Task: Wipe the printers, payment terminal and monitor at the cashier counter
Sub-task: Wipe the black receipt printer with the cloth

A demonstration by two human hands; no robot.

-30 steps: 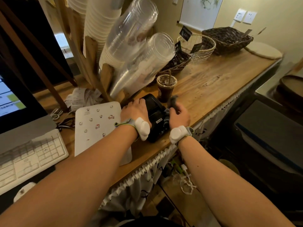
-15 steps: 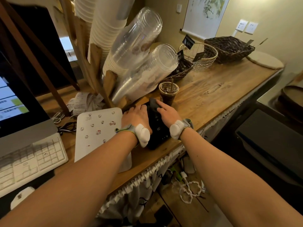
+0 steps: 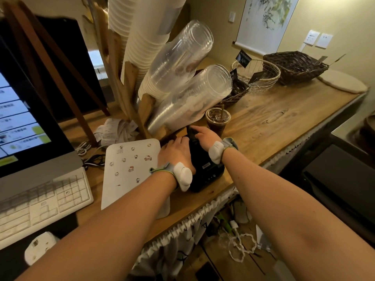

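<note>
The right hand (image 3: 205, 135) lies palm down on the top of a small black printer (image 3: 205, 169), fingers stretched forward and close together, pressing a dark cloth (image 3: 191, 132) that shows only as a dark fold under the fingertips. The left hand (image 3: 175, 153) rests against the printer's left side, fingers curved around its upper edge (how tightly it grips I cannot tell, since the fingertips are hidden behind the body). Both wrists carry a white sensor on a grey band. The printer sits near the front edge of a wooden counter (image 3: 284, 122), its front panel facing the person. Just to its left, touching or nearly touching the left hand, lies a white pad (image 3: 129, 169) printed with small cartoon figures. Just behind the right hand stands a clear plastic cup of dark drink (image 3: 218, 121) with a lid and straw. Above and behind both hands, tilted stacks of clear plastic cups (image 3: 192, 94) and white paper cups (image 3: 140, 47) lean in a wooden rack, with crumpled receipts (image 3: 115, 130) at its foot. Further left stands the monitor (image 3: 30, 118), its screen lit with a menu, and below it a white keyboard (image 3: 40, 201) and a white mouse (image 3: 38, 247) at the lower edge. Far along the counter to the right sit a wire basket (image 3: 261, 76) and a dark wicker basket (image 3: 296, 67). Under the counter hangs a frilled curtain (image 3: 182, 234), and cables lie on the floor.
</note>
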